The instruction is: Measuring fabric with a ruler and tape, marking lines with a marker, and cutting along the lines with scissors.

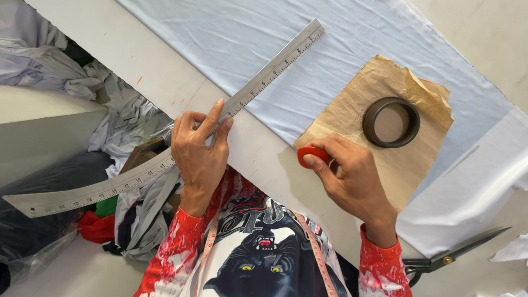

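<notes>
Overhead, the head camera shows the left hand point(201, 154) with its grip clamped on a long metal ruler point(168, 126) — the ruler lies slantwise over the counter point(151, 60) edge and onto pale blue cloth point(242, 18). The right hand point(352, 178) pinches a red chalk piece point(310, 154) at the edge of a brown paper pattern point(366, 126), grip closed on it — a dark ring point(392, 122) rests on the paper, scissors point(456, 251) lie well apart.
</notes>
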